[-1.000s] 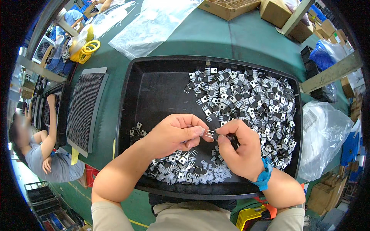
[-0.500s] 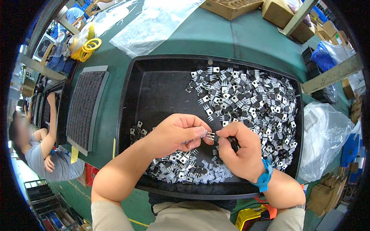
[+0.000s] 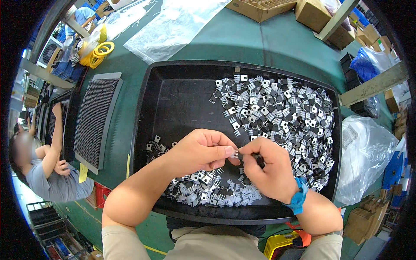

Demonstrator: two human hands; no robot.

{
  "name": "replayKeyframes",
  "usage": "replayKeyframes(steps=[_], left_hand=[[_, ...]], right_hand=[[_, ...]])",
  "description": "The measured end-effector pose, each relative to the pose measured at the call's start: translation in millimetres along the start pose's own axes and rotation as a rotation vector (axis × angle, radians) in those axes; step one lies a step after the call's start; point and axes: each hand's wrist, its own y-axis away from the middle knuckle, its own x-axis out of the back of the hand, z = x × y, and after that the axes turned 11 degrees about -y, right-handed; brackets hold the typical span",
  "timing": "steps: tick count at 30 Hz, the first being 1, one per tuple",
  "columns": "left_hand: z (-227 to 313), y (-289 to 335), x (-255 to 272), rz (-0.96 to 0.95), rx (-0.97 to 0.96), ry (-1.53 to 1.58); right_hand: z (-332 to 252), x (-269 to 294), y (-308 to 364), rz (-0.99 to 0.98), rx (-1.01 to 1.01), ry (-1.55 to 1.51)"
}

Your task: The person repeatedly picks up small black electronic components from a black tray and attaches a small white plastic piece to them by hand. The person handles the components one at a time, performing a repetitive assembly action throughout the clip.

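Observation:
Over the front middle of a black tray [image 3: 182, 93] my hands meet at the fingertips. My left hand [image 3: 208, 151] is closed in a pinch on a small three-legged transistor [image 3: 236, 154], its legs pointing right and its body mostly hidden by the fingers. My right hand [image 3: 271, 169] is closed too, thumb and forefinger together at the leg ends; whatever it pinches is too small and covered to name. Beneath the hands lies a mixed pile of transistors and pale comb-shaped pieces [image 3: 247, 196]. A larger heap of transistors, many with pale pieces on their legs [image 3: 286, 112], fills the tray's right side.
Left of the tray stands a grey panel with dense rows of dark parts [image 3: 96, 117]. Clear plastic bags [image 3: 366, 156] lie to the right, with another plastic sheet [image 3: 167, 34] behind. Cardboard boxes [image 3: 260, 9] stand at the back. A co-worker [image 3: 56, 173] sits at far left.
My hands have come closer together, and the right fingertips now reach the transistor's legs, covering more of them. At far left the co-worker's lower hand has shifted up.

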Motion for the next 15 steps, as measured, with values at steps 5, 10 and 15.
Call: replayKeyframes(steps=[5, 10, 15], left_hand=[[1.4, 0.9, -0.1, 0.035, -0.047, -0.021], [2.7, 1.4, -1.2, 0.033, -0.041, -0.146], [5.7, 2.7, -0.4, 0.035, -0.018, -0.170]], right_hand=[[2.2, -1.5, 1.0, 0.066, -0.039, -0.012], [3.8, -2.0, -0.8, -0.008, -0.036, -0.055], [6.5, -0.5, -0.4, 0.120, -0.555, -0.577]])
